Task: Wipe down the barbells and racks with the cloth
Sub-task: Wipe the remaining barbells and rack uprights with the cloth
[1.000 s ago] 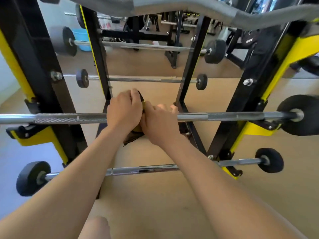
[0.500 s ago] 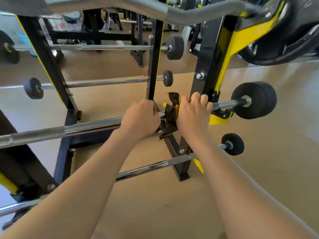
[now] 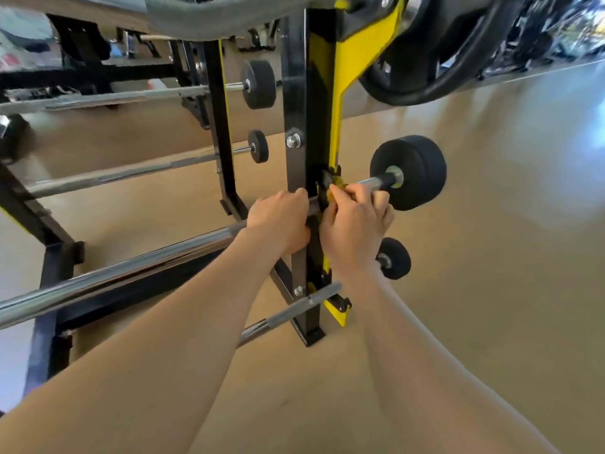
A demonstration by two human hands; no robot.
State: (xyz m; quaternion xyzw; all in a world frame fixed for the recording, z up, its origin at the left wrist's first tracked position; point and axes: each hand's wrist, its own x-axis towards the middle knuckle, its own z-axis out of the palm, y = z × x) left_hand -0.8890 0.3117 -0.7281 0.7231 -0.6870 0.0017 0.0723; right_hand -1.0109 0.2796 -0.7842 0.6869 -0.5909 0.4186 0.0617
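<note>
Brown floor (image 3: 491, 257) all around; mid-frame, left hand (image 3: 280, 222) wraps the bar (image 3: 131, 273), right hand (image 3: 355, 226) squeezes the cloth (image 3: 337, 188) by the rack (image 3: 298, 103).

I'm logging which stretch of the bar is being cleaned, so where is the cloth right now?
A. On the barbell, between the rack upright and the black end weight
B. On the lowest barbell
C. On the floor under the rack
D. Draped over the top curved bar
A: the right hand bunches the yellow-and-dark cloth on the barbell, just past the black rack upright, short of the end weight.
</note>
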